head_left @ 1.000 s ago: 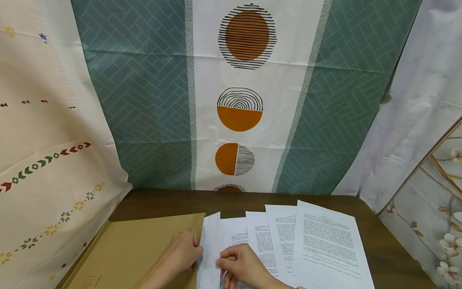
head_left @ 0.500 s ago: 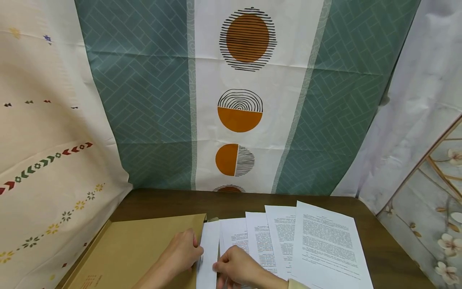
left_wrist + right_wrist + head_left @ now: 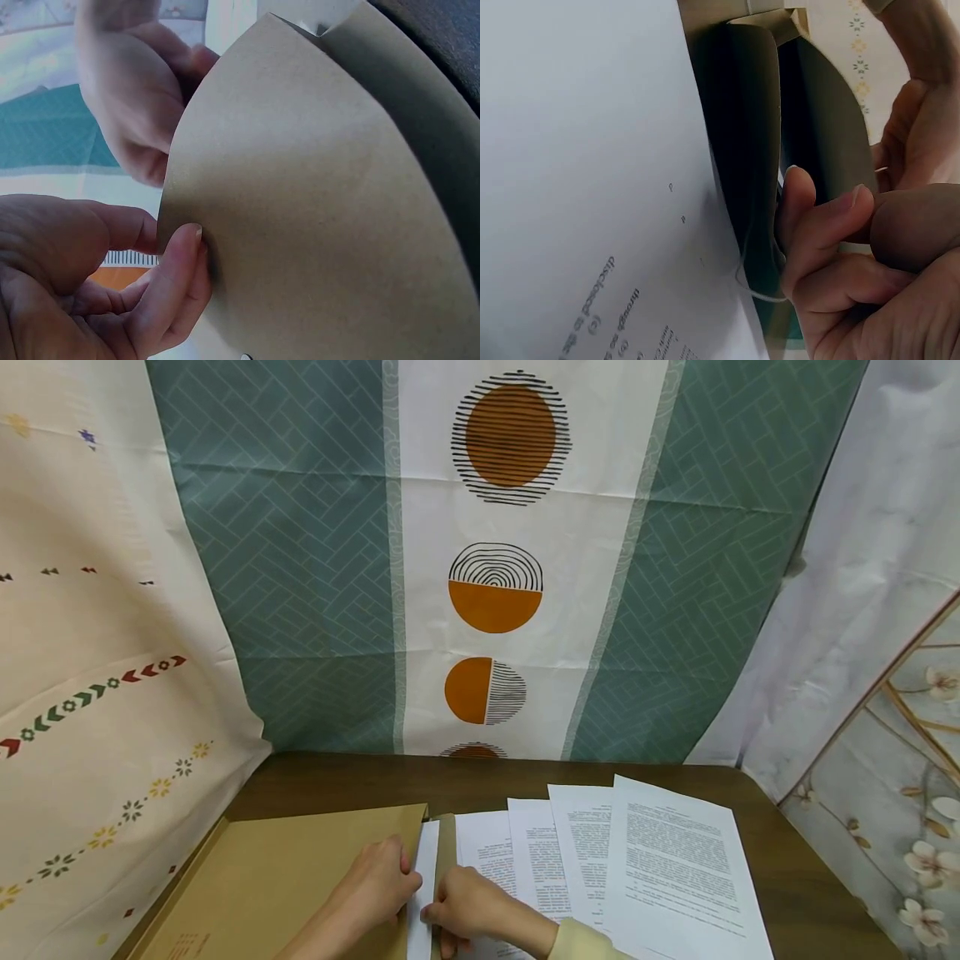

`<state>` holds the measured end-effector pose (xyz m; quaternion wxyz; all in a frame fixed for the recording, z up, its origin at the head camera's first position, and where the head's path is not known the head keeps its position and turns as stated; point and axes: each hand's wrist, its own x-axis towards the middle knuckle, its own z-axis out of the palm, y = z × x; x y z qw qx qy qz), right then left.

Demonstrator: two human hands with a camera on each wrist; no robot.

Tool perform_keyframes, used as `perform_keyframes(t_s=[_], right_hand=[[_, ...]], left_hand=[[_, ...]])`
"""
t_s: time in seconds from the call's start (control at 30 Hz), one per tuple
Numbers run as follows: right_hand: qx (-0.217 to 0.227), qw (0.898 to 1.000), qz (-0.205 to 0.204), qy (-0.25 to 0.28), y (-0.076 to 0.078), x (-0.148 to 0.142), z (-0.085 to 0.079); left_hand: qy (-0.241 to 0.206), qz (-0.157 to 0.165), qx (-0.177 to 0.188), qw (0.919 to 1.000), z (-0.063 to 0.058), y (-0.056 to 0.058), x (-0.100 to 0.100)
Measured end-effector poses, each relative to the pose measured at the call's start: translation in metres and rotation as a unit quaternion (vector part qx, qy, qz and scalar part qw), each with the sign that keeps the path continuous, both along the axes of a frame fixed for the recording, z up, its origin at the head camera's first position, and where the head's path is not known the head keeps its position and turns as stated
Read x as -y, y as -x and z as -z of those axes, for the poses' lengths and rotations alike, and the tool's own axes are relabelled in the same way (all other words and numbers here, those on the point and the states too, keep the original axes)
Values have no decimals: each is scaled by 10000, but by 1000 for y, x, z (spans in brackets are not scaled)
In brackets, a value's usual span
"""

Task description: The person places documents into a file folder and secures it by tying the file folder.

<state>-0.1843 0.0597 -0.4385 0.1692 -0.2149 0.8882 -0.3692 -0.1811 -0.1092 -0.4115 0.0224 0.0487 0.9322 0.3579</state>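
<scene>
A large brown kraft document envelope (image 3: 300, 868) lies at the left of the table, its mouth gaping towards the right. My left hand (image 3: 381, 881) pinches the upper edge of that mouth, thumb and fingers on either side of the kraft paper (image 3: 300, 187) in the left wrist view. A narrow strip of white paper (image 3: 425, 868) shows in the mouth; the rest is hidden inside. At this strip my right hand (image 3: 471, 906) pinches the paper's outer edge with curled fingers. The right wrist view has the right hand (image 3: 855, 262) at the opening, beside a thin string (image 3: 742, 274).
Several printed sheets are fanned out to the right of the envelope, the rightmost sheet (image 3: 682, 868) on top. Beneath them is a dark wooden table (image 3: 337, 781). A patterned curtain (image 3: 322, 568) hangs behind it.
The white paper has slid left into the envelope, leaving a narrower strip outside. My right hand has moved left with it, uncovering the envelope's lower lip. My left hand has kept its place.
</scene>
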Motion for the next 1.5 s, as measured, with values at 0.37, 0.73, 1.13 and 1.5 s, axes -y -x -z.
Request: perform_keyframes(t_s=[0.37, 0.73, 1.13, 1.5], right_hand=[[-42, 10000, -64, -31, 5, 16, 6], [-200, 9994, 136, 264, 4, 6, 5], [292, 9876, -326, 1505, 23, -102, -23], [-1519, 9734, 1362, -1041, 81, -289, -28]], left_hand=[[-38, 46, -183, 9998, -1, 1, 1], [-79, 108, -227, 9997, -1, 1, 2], [-38, 25, -342, 9994, 1, 3, -1], [-126, 79, -258, 9996, 3, 4, 1]])
